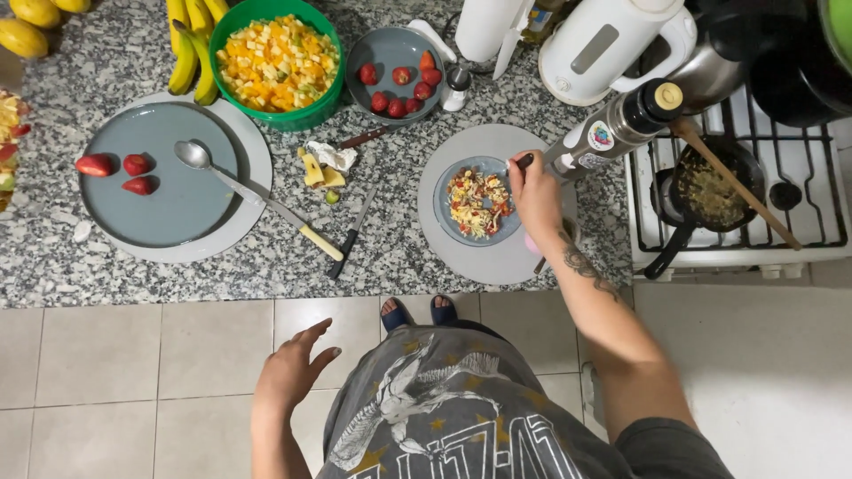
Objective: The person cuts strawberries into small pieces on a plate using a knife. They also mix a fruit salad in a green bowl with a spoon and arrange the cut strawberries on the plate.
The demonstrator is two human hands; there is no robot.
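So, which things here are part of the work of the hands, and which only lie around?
In use:
right hand
squeeze bottle
small plate of fruit salad

Lying about:
left hand
green bowl
spoon
knife
bananas
frying pan

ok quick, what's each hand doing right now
left hand: open, holding nothing, held out over the floor.
right hand: closed on a tilted bottle, its tip over the small plate of fruit salad.

My speckled grey tabletop (pixel 399 266) carries a green bowl (pixel 277 115) of orange-yellow fruit, red strawberries (pixel 115 168) on a blue-grey plate (pixel 177 213) (yellow bananas (pixel 191 58) beside).
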